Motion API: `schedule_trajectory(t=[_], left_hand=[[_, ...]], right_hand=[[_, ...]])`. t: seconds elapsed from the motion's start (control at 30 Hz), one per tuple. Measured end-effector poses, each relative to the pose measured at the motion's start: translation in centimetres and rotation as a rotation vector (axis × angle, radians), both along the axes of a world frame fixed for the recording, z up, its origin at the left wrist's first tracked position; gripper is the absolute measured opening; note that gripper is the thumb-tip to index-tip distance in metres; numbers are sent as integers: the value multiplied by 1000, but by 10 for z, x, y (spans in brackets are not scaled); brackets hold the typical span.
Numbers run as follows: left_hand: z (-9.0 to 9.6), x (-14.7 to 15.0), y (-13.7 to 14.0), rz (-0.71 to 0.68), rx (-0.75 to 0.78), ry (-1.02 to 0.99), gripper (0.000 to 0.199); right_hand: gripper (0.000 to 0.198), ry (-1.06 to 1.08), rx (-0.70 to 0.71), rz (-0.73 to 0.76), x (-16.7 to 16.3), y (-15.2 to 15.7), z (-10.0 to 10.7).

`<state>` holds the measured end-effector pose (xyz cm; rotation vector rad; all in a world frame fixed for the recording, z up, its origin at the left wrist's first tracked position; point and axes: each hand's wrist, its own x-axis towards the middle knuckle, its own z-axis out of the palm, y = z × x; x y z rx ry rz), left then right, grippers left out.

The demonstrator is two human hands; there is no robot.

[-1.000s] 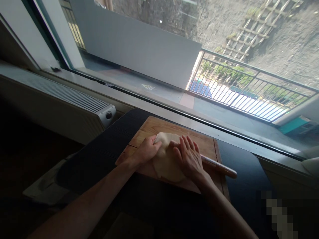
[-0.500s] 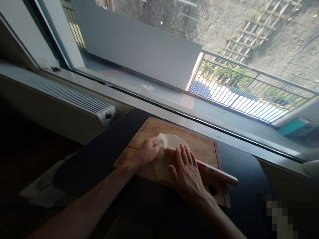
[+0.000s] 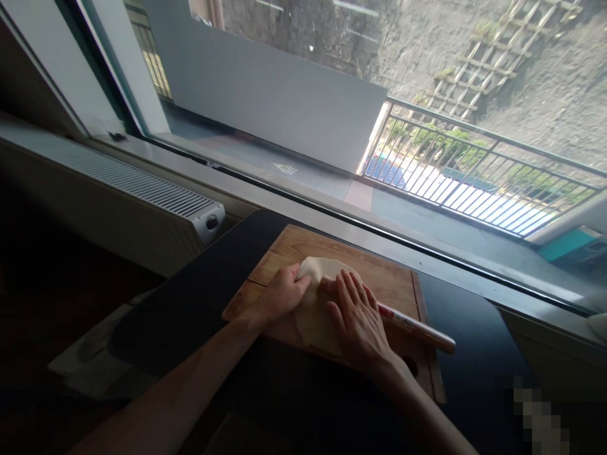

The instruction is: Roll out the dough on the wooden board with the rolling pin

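Note:
A flat, pale sheet of dough (image 3: 313, 319) lies on a wooden cutting board (image 3: 310, 241). My left hand (image 3: 283, 292) pinches the dough's far left edge between thumb and fingers, and the edge is slightly lifted there. Across the dough rests a wooden rolling pin (image 3: 417, 328), its right end reaching past the board's right side. My right hand (image 3: 356, 319) lies flat over the pin with fingers stretched out, pressing from above. It hides the middle of the pin and part of the dough.
The board stands on a dark table (image 3: 478, 341) with rounded corners, close to a window sill (image 3: 332, 218). A white radiator (image 3: 156, 193) runs along the wall at left. Beyond the glass are a balcony railing (image 3: 474, 164) and a rocky slope.
The whole view has shifted slightly, with everything a little further right and lower. Both hands keep nearly the same places on the dough and the rolling pin.

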<state>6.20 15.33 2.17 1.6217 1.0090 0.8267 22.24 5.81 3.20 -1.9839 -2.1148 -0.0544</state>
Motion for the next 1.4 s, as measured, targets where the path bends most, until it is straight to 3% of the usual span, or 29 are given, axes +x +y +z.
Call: schedule_trajectory(t=[0.1,0.23,0.3,0.4,0.53,0.63,0.77,0.87,0.97,1.03,1.13,1.23,1.3,1.4], left_hand=[[2,0,-1,-12,7,9,29],[0,1,-1,6,12,21,28],[-2,0,-1,16,9,2,28],[-4,0,-2,21,-14,-31,29],[-1,0,-3,13,-38,-40,30],[3,1,-2,31,-30,0,29],[4,3,4,56,-1,79,31],[2,2,8,57,52,113,32],[2,0,10,30,50,123,30],[4,-1,9,11,23,131,30],[7,-2,9,4,3,122,32],[7,-3,8,7,8,106,33],[7,-3,7,9,10,98,32],[8,-5,6,10,25,85,31]], right_hand=[[56,-32,11,-26,3,2,-2],[56,15,-108,-294,38,74,12],[55,46,-188,-328,49,97,20],[55,48,-135,-242,38,80,18],[55,-2,14,5,1,9,3],[49,-2,92,16,-4,-11,-1],[36,-1,124,-175,26,10,4],[38,4,50,-161,42,12,9],[28,46,11,-146,34,1,10],[25,67,65,-153,19,2,10],[32,69,167,-143,5,36,12],[37,89,111,-253,10,86,17],[38,106,62,-306,15,102,20],[42,103,71,-229,9,75,16]])
